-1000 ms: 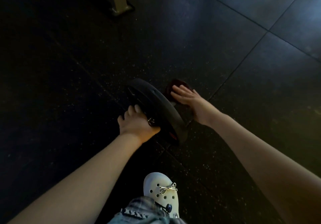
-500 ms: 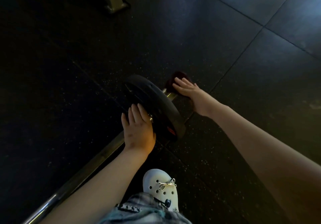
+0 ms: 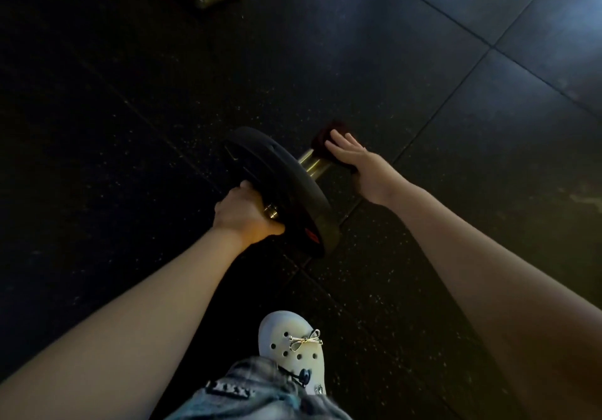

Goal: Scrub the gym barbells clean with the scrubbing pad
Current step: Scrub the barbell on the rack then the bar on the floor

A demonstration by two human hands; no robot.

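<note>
Slippage is the likeliest trouble: the right hand [image 3: 360,167] presses the scrubbing pad [image 3: 325,134] with straight fingers at the very end of the barbell [image 3: 314,162], so a hard stroke could carry it off. The left hand [image 3: 246,216] grips the bar beside the plate [image 3: 277,178], which stands on the floor [image 3: 456,256]. If that grip slackens, the bar may roll.

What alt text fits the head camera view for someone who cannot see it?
A person's right hand presses a dark red scrubbing pad on a barbell's brass-coloured metal sleeve, while the left hand grips the bar beside the black round weight plate.
</note>
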